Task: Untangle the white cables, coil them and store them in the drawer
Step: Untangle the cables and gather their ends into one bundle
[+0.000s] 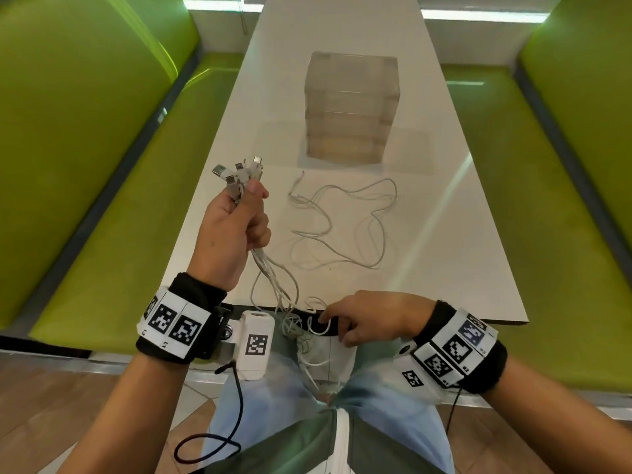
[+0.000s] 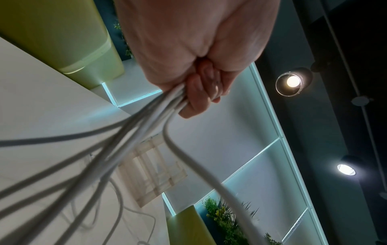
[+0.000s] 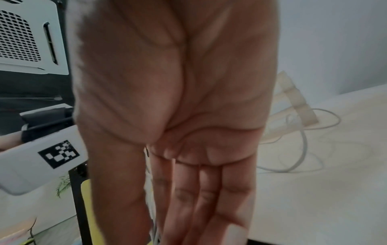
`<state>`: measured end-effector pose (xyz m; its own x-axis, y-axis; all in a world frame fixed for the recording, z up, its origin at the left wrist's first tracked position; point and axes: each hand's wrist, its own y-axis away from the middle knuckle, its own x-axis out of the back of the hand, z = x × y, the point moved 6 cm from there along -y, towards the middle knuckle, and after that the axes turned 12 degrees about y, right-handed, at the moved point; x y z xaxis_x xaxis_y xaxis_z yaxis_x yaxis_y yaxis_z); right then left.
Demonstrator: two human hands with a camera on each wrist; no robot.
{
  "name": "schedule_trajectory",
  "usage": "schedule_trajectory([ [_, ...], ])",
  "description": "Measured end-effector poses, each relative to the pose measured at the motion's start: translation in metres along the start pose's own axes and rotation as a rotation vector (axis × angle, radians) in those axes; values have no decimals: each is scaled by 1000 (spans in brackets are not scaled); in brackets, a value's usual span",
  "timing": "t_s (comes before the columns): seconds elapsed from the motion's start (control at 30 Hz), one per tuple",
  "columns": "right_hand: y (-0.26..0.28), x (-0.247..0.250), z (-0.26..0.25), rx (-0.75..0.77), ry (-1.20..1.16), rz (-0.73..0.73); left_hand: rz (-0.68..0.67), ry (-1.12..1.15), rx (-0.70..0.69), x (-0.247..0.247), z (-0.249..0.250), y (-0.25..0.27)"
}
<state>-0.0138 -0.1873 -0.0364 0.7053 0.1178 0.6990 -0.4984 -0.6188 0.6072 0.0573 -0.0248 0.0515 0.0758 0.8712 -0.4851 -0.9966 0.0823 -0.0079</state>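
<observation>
On the left, the left hand is raised above the near left part of the long white table, fingers curled tight round a bundle of thin white charging cables. The bundle runs roughly upright through the fist: its grey-tipped plug ends fan out above the thumb, pointing up and away from the person, and the cords leave the bottom of the fist and drop toward the table's near edge. In the left wrist view the cords spread apart below the fingers.

Below that grip the cords gather into a loose tangle over the table edge and the person's lap. The right hand rests there, palm down, fingers only slightly bent, fingertips touching a small loop of cord; whether it pinches that loop cannot be told. The right wrist view shows the fingers nearly straight.

Right of the raised fist, a single loose white cable lies in open curls on the table. Beyond it stands a translucent plastic drawer unit with stacked drawers, all pushed in; their contents cannot be made out.
</observation>
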Motion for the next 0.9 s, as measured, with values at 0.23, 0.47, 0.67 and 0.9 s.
schedule_trajectory([
  [0.23,-3,24,23,-92,-88,234,-26,36,-5,-2,6,-1],
  [0.47,-5,84,38,-175,-274,587,-13,50,19,0,1,-2],
  [0.67,-48,98,31,-256,-179,472,5,-24,71,2,-7,-1],
  [0.9,-19,88,18,-100,-112,193,85,-57,125,17,-19,3],
])
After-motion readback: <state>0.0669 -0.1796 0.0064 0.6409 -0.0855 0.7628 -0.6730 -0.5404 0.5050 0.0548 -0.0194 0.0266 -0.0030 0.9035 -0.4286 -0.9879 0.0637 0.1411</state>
